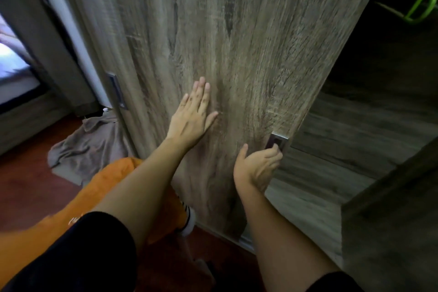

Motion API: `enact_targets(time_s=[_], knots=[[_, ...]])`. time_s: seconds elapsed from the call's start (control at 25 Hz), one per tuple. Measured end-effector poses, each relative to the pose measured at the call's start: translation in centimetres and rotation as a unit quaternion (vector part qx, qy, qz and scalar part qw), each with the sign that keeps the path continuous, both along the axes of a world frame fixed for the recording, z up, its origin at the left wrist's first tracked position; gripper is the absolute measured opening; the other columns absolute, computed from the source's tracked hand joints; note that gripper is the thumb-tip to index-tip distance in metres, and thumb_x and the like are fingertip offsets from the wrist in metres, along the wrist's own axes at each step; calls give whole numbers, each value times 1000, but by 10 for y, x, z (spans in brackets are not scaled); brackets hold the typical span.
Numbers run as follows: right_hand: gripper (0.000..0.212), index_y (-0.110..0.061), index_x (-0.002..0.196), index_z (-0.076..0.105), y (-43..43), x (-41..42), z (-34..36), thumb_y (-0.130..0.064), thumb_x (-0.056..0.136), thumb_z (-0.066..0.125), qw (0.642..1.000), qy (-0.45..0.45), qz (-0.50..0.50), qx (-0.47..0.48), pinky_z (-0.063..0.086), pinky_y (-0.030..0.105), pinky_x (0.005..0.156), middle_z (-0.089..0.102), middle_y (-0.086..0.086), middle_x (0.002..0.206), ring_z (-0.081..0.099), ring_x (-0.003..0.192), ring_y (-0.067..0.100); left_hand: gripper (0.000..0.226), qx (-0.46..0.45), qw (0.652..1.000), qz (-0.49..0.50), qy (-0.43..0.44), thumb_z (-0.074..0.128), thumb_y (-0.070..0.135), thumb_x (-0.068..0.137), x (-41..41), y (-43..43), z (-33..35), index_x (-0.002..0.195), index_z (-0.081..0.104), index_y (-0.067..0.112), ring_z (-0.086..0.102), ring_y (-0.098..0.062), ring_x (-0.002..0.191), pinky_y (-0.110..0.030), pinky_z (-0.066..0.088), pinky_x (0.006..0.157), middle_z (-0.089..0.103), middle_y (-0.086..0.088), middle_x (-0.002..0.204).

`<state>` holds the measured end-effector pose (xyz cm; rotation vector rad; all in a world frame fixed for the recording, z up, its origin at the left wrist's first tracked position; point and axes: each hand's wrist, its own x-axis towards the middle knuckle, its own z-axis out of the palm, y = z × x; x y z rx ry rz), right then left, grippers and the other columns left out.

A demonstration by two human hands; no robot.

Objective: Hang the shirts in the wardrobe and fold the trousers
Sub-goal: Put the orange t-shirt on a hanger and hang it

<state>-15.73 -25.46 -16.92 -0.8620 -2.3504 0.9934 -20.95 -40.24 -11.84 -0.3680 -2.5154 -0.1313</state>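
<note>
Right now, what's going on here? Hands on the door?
A person is working the grey wood-grain sliding wardrobe door. The left hand lies flat, fingers spread, on the panel; the right hand has its fingertips hooked in the recessed metal handle at the door's edge. To the right the wardrobe is open and dark, with a green plastic hanger inside. A crumpled grey cloth lies on the floor to the left.

I see a wardrobe door (213,42) in grey-brown wood grain with dark streaks, and a silver handle (277,142) at its edge. A bright green hanger (424,7) shows in the dark interior. The floor (28,173) is reddish-brown. A grey-brown cloth (87,149) lies there beside an orange garment (59,220). My sleeves (94,256) are black.
</note>
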Motion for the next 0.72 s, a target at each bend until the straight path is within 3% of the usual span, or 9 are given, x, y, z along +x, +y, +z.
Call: enact_targets(time_s=[0.12, 0.2, 0.32, 0.44, 0.52, 0.6, 0.72], knots=[[53, 3, 124, 46, -23, 26, -6, -17, 78, 65, 992, 100, 82, 12, 32, 36, 90, 48, 23, 125, 49, 109, 40, 67, -12, 994, 69, -79, 15, 47, 94, 48, -21, -9, 144, -1, 6, 0, -21, 143, -35, 6, 115, -6, -8, 153], [42, 1, 119, 50, -37, 36, -9, -13, 81, 61, 974, 94, 205, 21, 30, 33, 87, 50, 21, 121, 50, 106, 37, 68, -13, 990, 100, -98, 14, 47, 93, 83, -41, -14, 145, 4, 5, 9, -24, 145, -37, 13, 115, 5, -12, 156], [35, 0, 118, 51, -66, 43, -4, -14, 86, 56, 927, 81, 362, 47, 33, 33, 89, 50, 19, 120, 49, 109, 34, 67, 8, 980, 148, -132, 12, 48, 92, 144, -81, -28, 144, 3, 6, 5, -20, 143, -37, 13, 115, 7, -12, 155], [35, -1, 120, 50, -101, 46, 4, -20, 91, 52, 870, 68, 482, 73, 38, 36, 92, 51, 18, 121, 49, 113, 33, 66, 9, 971, 203, -129, 24, 45, 94, 204, -117, -43, 144, 26, 2, 22, -26, 141, -44, 28, 110, 27, -17, 151], [42, -1, 125, 47, -133, 43, 10, -30, 95, 46, 827, 7, 554, 93, 37, 38, 97, 49, 20, 127, 47, 118, 34, 63, -15, 965, 236, -116, 30, 43, 93, 236, -136, -52, 140, 37, 1, 37, -29, 135, -45, 36, 105, 39, -17, 146], [57, 3, 132, 42, -164, 40, 19, -42, 97, 36, 785, -113, 597, 122, 33, 39, 104, 44, 24, 136, 42, 126, 37, 61, -47, 963, 245, -98, 31, 43, 93, 261, -148, -60, 138, 42, 3, 41, -28, 132, -42, 38, 104, 43, -15, 143], [74, 6, 133, 43, -195, 33, 33, -56, 94, 31, 745, -240, 609, 130, 32, 38, 106, 43, 29, 138, 41, 129, 38, 56, -108, 966, 225, -69, 23, 43, 98, 291, -161, -77, 140, 37, 9, 36, -25, 135, -39, 27, 108, 40, -11, 145]])
